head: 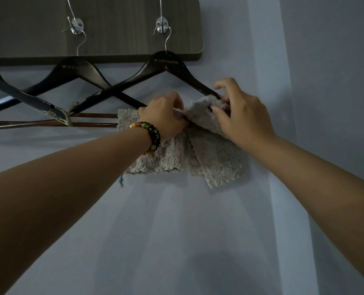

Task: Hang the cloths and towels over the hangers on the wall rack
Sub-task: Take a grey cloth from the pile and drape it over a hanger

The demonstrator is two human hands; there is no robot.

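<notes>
A fluffy grey cloth (217, 162) is draped over the lower bar of the rightmost black hanger (166, 62), which hangs from a chrome hook (161, 25) on the dark wooden wall rack (117, 28). My left hand (166, 116), with a beaded bracelet on the wrist, grips the cloth at the bar's middle. My right hand (238, 111) pinches the bunched top of the cloth near the hanger's right end. The bar under both hands is hidden.
A second black hanger (74, 69) hangs from the middle hook (76, 24), its bar crossing behind the first. A third hanger (17, 92) reaches in from the left edge. The pale wall (198, 231) fills the space below and to the right.
</notes>
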